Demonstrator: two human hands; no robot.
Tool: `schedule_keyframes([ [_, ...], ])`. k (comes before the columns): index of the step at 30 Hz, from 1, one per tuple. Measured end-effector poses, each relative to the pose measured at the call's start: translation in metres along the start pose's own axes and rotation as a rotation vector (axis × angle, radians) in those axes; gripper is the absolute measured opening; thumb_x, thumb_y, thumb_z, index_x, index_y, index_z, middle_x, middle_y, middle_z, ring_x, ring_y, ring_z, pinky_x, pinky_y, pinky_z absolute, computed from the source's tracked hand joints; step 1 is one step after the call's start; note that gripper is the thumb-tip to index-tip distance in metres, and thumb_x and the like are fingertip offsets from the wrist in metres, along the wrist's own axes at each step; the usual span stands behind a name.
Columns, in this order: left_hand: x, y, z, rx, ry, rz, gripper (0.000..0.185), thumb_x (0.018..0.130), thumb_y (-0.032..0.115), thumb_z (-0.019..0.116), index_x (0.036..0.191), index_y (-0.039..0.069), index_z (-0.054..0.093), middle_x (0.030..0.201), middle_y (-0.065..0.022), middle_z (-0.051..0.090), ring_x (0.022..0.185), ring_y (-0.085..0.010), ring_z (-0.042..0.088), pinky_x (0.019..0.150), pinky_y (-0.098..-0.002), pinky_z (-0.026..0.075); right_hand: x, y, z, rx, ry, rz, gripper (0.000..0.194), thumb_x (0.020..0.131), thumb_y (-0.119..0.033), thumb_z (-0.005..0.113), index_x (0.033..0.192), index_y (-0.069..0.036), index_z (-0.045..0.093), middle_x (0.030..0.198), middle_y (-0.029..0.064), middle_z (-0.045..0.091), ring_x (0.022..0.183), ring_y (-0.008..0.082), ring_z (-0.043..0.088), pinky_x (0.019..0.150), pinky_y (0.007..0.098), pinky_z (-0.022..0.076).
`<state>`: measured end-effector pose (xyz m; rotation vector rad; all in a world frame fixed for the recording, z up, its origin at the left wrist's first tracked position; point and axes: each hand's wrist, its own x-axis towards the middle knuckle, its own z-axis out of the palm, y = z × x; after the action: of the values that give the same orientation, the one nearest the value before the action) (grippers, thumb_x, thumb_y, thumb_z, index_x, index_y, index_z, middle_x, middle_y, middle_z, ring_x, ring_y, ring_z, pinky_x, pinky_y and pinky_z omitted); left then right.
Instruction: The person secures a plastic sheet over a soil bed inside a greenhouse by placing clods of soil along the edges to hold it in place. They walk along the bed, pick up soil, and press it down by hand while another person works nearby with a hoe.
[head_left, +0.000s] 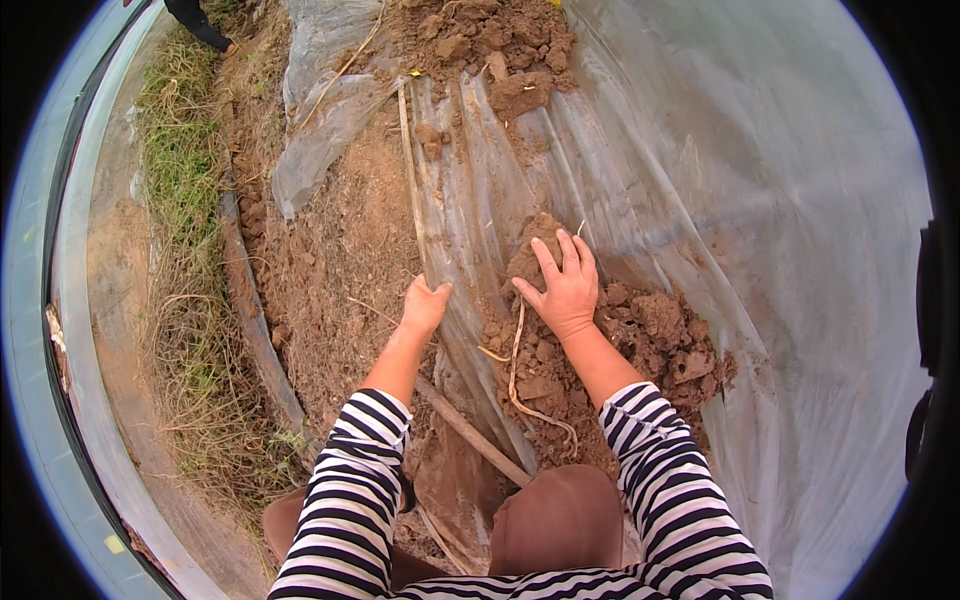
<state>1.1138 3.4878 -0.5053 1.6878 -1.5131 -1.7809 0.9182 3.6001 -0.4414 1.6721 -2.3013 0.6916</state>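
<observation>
My left hand (425, 304) is closed at the left edge of a clear plastic film (469, 202), which is pleated and smeared with soil. Fingers apart, my right hand (562, 285) lies on a large brown soil clod (531, 247); its palm side is hidden. Below that hand a heap of loose soil (664, 330) weighs on the film. A pale dry stem (516, 367) trails down over the heap. Between my forearms a wooden stick (472, 433) slants towards my knee (559, 517).
Another soil heap (495, 37) sits on the film farther ahead. Left of me run a dark pipe (251, 292) and a strip of grass (180, 150). A person's leg (199, 22) shows at the top left. Sheeting (810, 187) spreads across the right side.
</observation>
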Motion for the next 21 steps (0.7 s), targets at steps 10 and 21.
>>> schedule_keyframes([
  [10,-0.026,-0.002,0.013,0.284,0.197,0.003,0.058,0.076,0.024,0.067,0.120,-0.002,0.039,0.105,-0.0234,0.058,0.098,-0.0333,0.057,0.086,-0.0381,0.044,-0.004,0.004,-0.006,-0.007,-0.074,-0.013,0.059,0.073,-0.039,0.066,0.125,-0.018,0.048,0.129,0.0145,0.039,0.117,0.0345,0.036,0.096,0.0480,0.0306],
  [21,-0.099,0.032,0.052,0.610,0.331,0.756,0.067,0.071,0.010,0.066,0.129,0.001,0.033,0.126,-0.0199,0.033,0.117,-0.0372,0.032,0.099,-0.0467,0.027,-0.068,0.016,-0.143,0.028,-0.007,0.162,0.046,0.075,-0.021,0.065,0.119,-0.013,0.052,0.127,0.0131,0.042,0.124,0.0329,0.030,0.104,0.0484,0.0194],
])
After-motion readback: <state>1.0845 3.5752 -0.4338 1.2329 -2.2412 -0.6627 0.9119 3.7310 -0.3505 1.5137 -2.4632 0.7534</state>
